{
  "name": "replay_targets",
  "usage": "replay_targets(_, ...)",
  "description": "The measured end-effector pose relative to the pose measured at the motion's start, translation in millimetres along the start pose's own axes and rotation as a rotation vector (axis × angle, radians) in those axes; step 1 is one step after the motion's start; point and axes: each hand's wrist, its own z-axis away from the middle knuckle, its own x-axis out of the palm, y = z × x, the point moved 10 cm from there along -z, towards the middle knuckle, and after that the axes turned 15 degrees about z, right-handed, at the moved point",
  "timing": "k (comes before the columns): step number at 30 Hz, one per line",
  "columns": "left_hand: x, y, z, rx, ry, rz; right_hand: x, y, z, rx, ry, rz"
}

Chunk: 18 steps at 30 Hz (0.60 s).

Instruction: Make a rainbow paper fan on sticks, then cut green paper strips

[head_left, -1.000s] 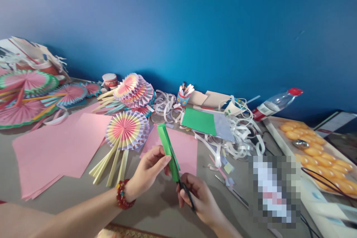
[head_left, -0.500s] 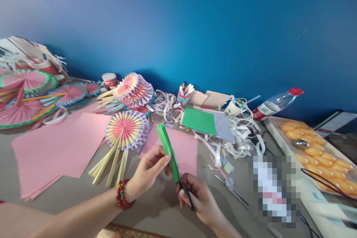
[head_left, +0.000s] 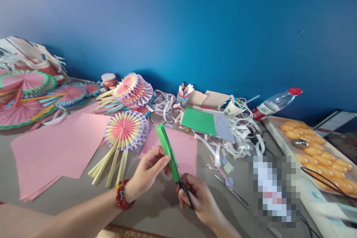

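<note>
A folded green paper strip (head_left: 165, 142) is pinched between the thumb and fingers of my left hand (head_left: 149, 171), which has a red beaded bracelet at the wrist. My right hand (head_left: 196, 195) holds black-handled scissors (head_left: 186, 193), whose blades lie along the strip's right side, partly hidden by the green paper. Left of my left hand a round pleated paper fan (head_left: 126, 128) with pale yellow strips rests on the grey table (head_left: 164, 215). Pink paper (head_left: 185, 148) lies behind the strip.
Large pink sheets (head_left: 61, 148) lie at the left, with more pleated fans (head_left: 69, 93) behind them. A green sheet (head_left: 198, 120), curled white paper strips (head_left: 242, 137), a bottle (head_left: 276, 105) and a tray of orange pieces (head_left: 318, 152) are on the right.
</note>
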Motion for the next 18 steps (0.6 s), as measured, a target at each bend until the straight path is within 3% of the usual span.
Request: replay_targets(18, 6.0, -4.1, 3.3, -0.016, -0.058, -0.038, 1.2, 7.6, -0.3, 0.042, 0.001, -0.067)
